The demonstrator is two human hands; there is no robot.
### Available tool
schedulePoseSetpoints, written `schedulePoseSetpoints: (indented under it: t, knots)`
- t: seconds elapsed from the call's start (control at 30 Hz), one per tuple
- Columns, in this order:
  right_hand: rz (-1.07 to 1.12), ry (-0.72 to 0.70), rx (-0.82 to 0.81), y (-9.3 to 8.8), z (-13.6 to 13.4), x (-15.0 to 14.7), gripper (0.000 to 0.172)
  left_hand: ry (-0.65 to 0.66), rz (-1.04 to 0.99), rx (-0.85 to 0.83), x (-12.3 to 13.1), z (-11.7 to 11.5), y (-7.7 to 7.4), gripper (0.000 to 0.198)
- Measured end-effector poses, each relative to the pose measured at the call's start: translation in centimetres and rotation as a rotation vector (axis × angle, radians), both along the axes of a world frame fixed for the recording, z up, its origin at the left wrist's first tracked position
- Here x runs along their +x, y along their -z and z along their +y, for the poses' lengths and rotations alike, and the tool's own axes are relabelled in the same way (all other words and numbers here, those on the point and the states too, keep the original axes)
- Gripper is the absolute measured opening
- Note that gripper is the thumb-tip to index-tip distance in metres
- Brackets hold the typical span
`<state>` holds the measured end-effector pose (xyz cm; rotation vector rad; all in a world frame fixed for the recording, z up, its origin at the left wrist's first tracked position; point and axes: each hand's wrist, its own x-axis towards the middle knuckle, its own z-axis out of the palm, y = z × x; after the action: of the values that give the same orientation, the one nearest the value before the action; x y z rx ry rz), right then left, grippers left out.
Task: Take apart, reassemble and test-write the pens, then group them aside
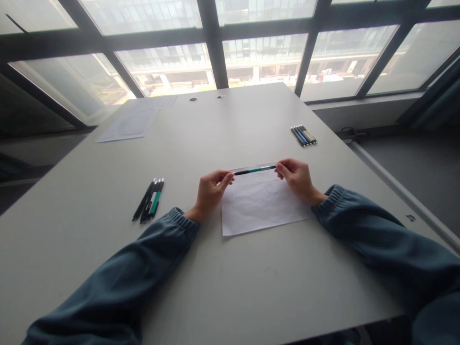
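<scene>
A green and black pen (pixel 256 169) is stretched level between my two hands, above the far edge of a sheet of paper (pixel 262 203). My left hand (pixel 212 191) pinches its black end with thumb and fingertips. At the other end, my right hand (pixel 295 178) grips the tip in the same way. Faint marks show on the paper, which lies on the white table. To the left of my left hand is a small group of pens (pixel 148 200), black with some green, lying side by side.
Several pens (pixel 304 135) with blue, grey and yellow parts lie in a row at the right of the table (pixel 201 287). More paper sheets (pixel 131 120) rest at the far left. Windows (pixel 262 57) stand beyond the far edge. A small dark mark (pixel 410 218) is near the right edge.
</scene>
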<state>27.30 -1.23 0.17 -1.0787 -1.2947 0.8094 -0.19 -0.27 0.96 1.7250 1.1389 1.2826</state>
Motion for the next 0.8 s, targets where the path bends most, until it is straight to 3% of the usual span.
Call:
schedulePoseSetpoints:
  t: [0.8]
  knots:
    - [-0.013, -0.023, -0.004, -0.13, -0.06, 0.14, 0.038, 0.0, 0.022, 0.002, 0.21, -0.25, -0.47, 0.036]
